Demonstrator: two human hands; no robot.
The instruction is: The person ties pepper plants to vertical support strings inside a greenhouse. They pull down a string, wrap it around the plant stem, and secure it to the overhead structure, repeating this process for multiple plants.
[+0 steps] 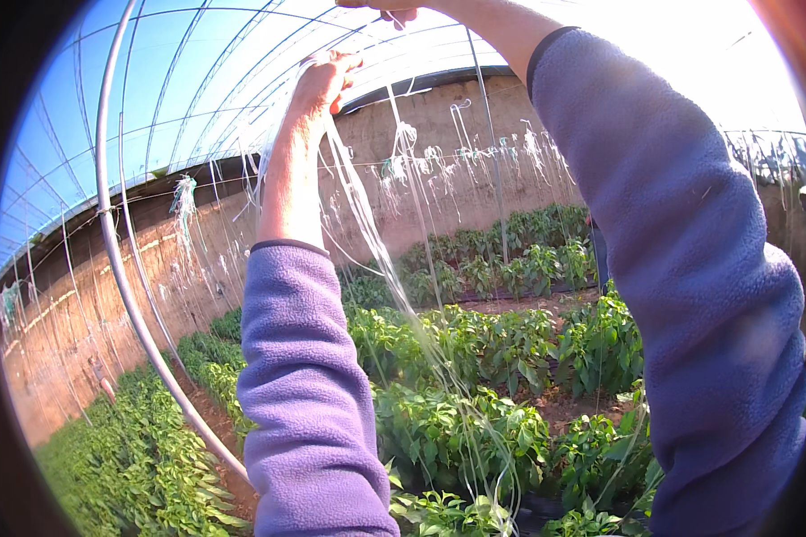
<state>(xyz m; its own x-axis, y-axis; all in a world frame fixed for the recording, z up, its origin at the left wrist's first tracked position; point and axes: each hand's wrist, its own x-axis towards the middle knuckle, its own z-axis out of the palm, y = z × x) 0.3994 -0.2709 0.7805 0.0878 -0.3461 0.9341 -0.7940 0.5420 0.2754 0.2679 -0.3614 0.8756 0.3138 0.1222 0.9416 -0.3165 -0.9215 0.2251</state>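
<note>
Both arms, in purple fleece sleeves, reach up towards the greenhouse roof. My left hand (326,77) is closed around a bundle of white plastic strings (369,231), which hangs below it and fans out over the green plants. My right hand (399,15) is at the top edge, partly cut off by the frame and washed out by glare; a thin white string runs by its fingers, but its grip cannot be made out. Beneath the arms grow leafy pepper-like plants (470,423) in rows.
A curved metal pole (117,252) rises at the left. Behind stands an earthen wall (376,134), with many knotted white and green strings (185,201) hanging before it from wires. Thin upright poles (487,127) stand among the rows, with bare soil (564,409) between plants.
</note>
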